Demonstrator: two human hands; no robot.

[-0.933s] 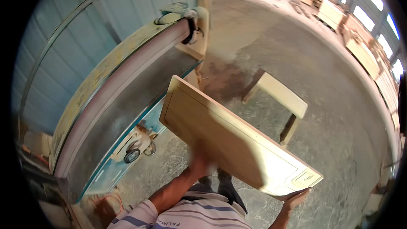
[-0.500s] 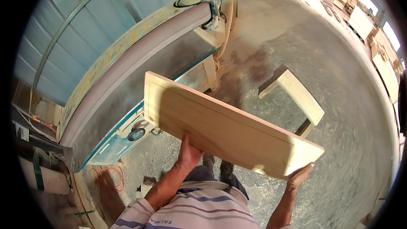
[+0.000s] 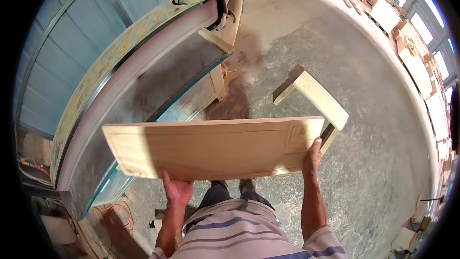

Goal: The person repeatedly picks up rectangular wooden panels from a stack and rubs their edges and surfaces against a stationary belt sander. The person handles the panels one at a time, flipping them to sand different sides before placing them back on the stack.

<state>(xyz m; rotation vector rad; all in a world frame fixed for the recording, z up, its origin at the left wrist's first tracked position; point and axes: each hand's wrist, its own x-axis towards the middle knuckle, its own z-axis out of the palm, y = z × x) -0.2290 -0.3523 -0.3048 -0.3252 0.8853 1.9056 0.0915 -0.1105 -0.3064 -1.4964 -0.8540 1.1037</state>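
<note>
A long pale wooden panel (image 3: 218, 146) with grooved lines and carved corner patterns stretches in front of me, above the floor. My left hand (image 3: 177, 191) grips its lower edge left of the middle, thumb on the near face and the other fingers mostly hidden underneath. At the right end, my right hand (image 3: 312, 156) is closed round the short edge. Shadow covers the middle of the panel, while both ends catch bright light. To its left runs a long belt sander (image 3: 143, 62) with a pinkish belt; the panel's left end overlaps its table in view.
On the grey concrete floor (image 3: 378, 163), a similar pale panel (image 3: 322, 100) rests on wooden supports. An orange cable (image 3: 125, 213) lies coiled at lower left. A flexible hose (image 3: 235, 5) hangs at the sander's far end. Stacked wooden pieces (image 3: 383, 14) line the far right.
The panel has swung from a slant to nearly level across the view, its right end moving away from me. Both hands have shifted left with it and kept their grip.
</note>
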